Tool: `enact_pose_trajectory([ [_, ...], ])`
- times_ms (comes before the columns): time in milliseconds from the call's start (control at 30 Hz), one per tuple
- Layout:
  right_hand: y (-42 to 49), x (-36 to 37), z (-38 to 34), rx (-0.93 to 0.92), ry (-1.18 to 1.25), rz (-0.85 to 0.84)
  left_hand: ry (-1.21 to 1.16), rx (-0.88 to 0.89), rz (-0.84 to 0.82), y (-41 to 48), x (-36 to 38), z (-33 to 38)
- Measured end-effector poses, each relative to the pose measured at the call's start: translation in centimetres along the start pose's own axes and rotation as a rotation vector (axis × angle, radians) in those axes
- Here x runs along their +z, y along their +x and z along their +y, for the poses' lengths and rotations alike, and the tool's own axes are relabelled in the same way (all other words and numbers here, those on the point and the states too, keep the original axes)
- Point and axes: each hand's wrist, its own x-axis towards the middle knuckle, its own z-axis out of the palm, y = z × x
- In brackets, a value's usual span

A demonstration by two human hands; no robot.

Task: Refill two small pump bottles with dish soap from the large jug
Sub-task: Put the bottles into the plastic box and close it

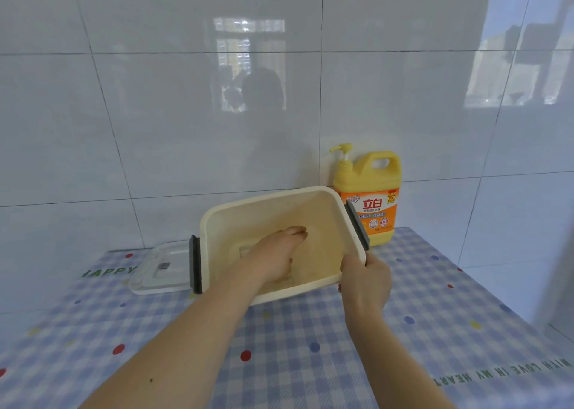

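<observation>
I read two forearms entering from the lower frame edge, both bare along their full visible length. The left hand [273, 253] and the right hand [366, 281] are likewise bare, with fingers and wrists uncovered. One marking is visible: a small dark spot [151, 379] on the left forearm [186, 331], close to the lower edge.
</observation>
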Motion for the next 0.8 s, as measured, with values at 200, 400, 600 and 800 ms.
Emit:
enact_pose_trajectory([
  [200, 0.6, -0.4, -0.6, 0.050, -0.001, -0.033, -0.207, -0.058, 0.015, 0.0, -0.7, 0.1],
  [400, 1.1, -0.3, -2.0, 0.078, 0.053, 0.019, -0.347, -0.112, 0.191, -1.4, -4.5, 0.1],
  [600, 1.2, -1.3, -2.4, 0.067, 0.025, 0.068, -0.223, -0.267, 0.381, -3.5, -5.1, -1.2],
  [800, 1.7, -3.9, -2.0, 0.114, -0.045, 0.108, -0.497, -0.424, 0.159, -5.5, -3.4, -1.8],
])
